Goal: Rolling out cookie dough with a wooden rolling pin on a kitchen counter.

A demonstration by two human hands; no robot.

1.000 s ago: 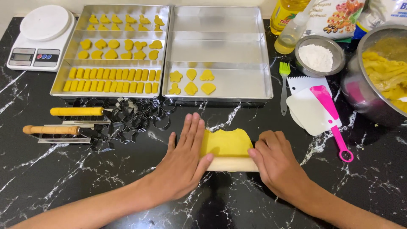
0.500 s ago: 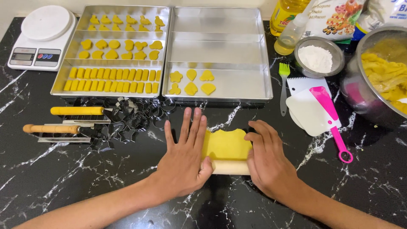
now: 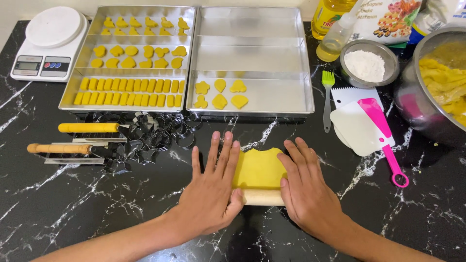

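Here, both hands are pressing flat on a wooden rolling pin (image 3: pixel 262 197) that is lying on the black marbled worktop (image 3: pixel 97 218). The pin's long axis is running from 9 o'clock to 3 o'clock, square to the forearms. The left hand (image 3: pixel 213 191) is covering its left end and the right hand (image 3: pixel 306 187) its right end, so both are equally near; only the short middle stretch of the pin is showing between them. The fingers (image 3: pixel 223 150) of each hand are extended and slightly spread, palms down, gripping nothing. The yellow dough sheet (image 3: pixel 258 167) is lying just beyond the pin toward 12 o'clock, its near edge going under the pin and its far edge notched.

Compared with the view half a second back, the hands and pin are sitting slightly nearer the body, toward 6 o'clock, and more dough is showing ahead of the pin. The trays (image 3: pixel 296 92) at 12 o'clock and the metal cutters (image 3: pixel 145 136) at 10 o'clock are sitting unchanged.
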